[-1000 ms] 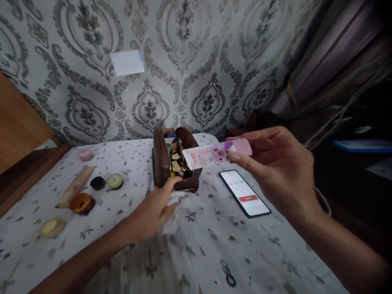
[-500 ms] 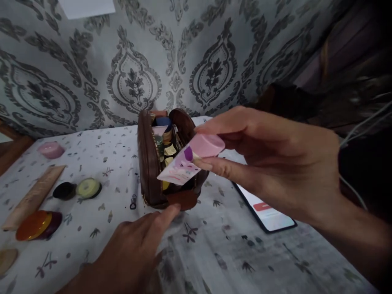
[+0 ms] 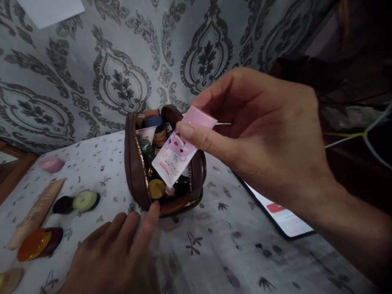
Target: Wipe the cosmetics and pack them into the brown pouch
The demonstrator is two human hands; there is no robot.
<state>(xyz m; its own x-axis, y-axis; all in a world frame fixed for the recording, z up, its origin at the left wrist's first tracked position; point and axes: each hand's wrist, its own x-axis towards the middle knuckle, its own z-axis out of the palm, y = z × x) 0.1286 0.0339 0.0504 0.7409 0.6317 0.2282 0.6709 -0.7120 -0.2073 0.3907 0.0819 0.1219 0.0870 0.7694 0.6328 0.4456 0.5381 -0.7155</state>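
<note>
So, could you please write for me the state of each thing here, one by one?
Brown bag: unzipped, open, things inside.
Pink-and-white tube: tilted, pink end up, over the bag's opening.
Right hand: gripping that tube.
Left hand: one finger at the bag's near edge.
Phone: screen lit, partly hidden.
Beige tube: lying on its side.
Orange jar: on the table; open or closed, cannot tell.

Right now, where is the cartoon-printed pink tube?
In the head view, the tube is near centre, in the grip of the right hand, over the open brown bag.
</note>
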